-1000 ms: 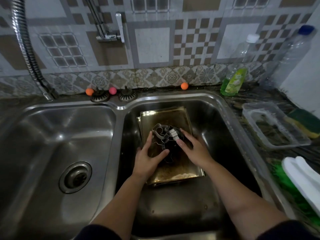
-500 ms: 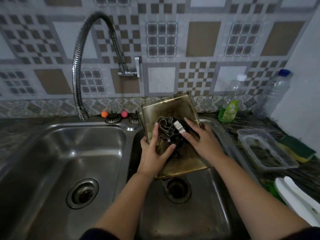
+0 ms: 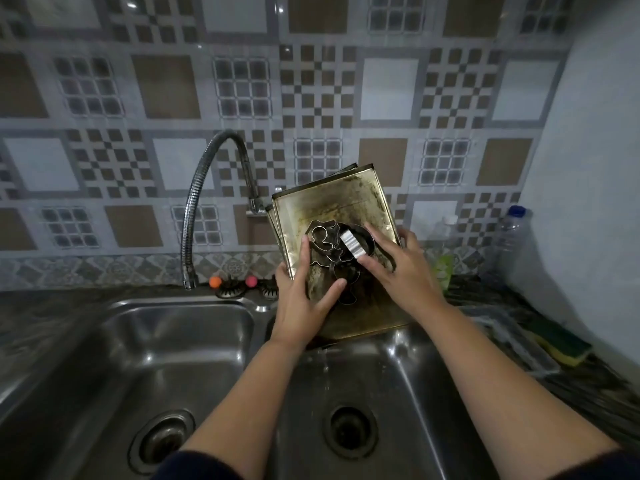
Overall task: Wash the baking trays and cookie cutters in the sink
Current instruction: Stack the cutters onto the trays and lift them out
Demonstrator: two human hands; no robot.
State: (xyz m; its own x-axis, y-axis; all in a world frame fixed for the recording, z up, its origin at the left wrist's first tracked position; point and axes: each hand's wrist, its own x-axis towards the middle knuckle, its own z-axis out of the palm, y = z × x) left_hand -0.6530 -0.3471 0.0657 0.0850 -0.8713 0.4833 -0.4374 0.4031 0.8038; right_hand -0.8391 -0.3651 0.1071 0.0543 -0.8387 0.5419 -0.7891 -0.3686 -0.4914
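Note:
A stack of stained golden baking trays (image 3: 332,206) is held tilted up above the right sink basin (image 3: 391,382). Several metal cookie cutters (image 3: 332,247) lie in a pile on the top tray. My left hand (image 3: 304,303) grips the trays' left edge, thumb on top beside the cutters and fingers behind. My right hand (image 3: 398,268) holds the right edge, with fingers curled behind the rim and thumb pressing the cutters against the tray. Water drips from the trays' lower edge.
A flexible steel faucet (image 3: 207,188) arches over the divider; the left basin (image 3: 166,358) has its own drain. Two strainer plugs (image 3: 230,289) sit by orange and pink balls. On the right counter stand a green soap bottle (image 3: 443,268), a plastic bottle (image 3: 509,244) and a sponge (image 3: 561,344).
Both hands have lifted the trays with the cutters out of the right basin and raised them higher, tilting them toward the wall. The basin's drain is now uncovered.

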